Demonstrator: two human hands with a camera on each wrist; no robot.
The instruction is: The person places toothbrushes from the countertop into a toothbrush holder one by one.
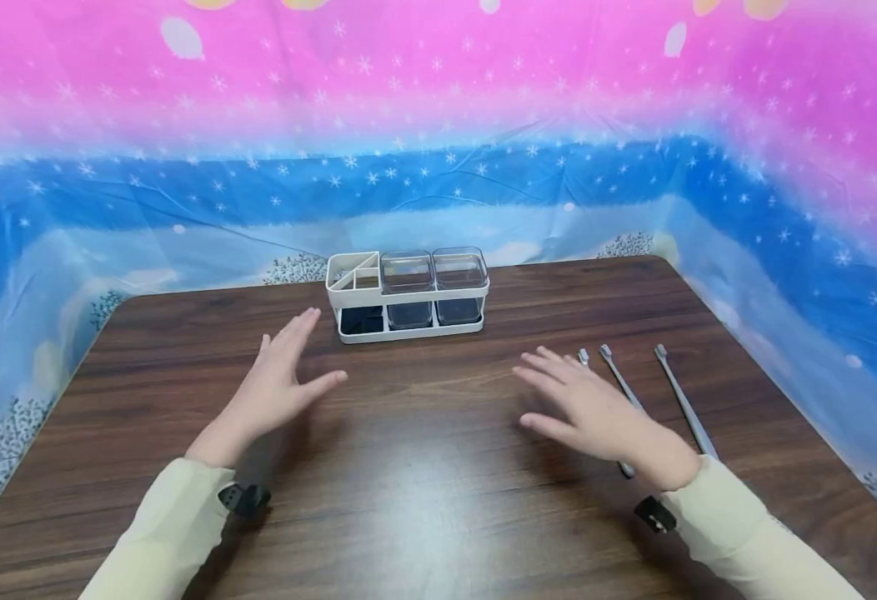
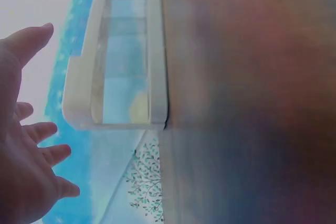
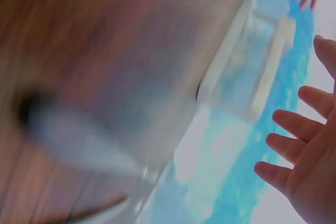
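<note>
A white rack (image 1: 407, 293) with two clear square cups and a divided slot stands at the back of the brown table (image 1: 423, 467). My left hand (image 1: 283, 379) hovers open in front of it, fingers spread, holding nothing. My right hand (image 1: 584, 400) hovers open over the table's right half, beside three grey toothbrushes (image 1: 682, 400) that lie on the wood. The nearest toothbrush is partly hidden under that hand. The left wrist view shows the rack (image 2: 126, 61) from the side with my open left hand (image 2: 23, 135) near it. The right wrist view is blurred, with my right hand's fingers (image 3: 294, 150) spread.
A pink and blue starry cloth (image 1: 438, 150) hangs around the table on the back and both sides. Bare wood lies between my two hands and toward the near edge.
</note>
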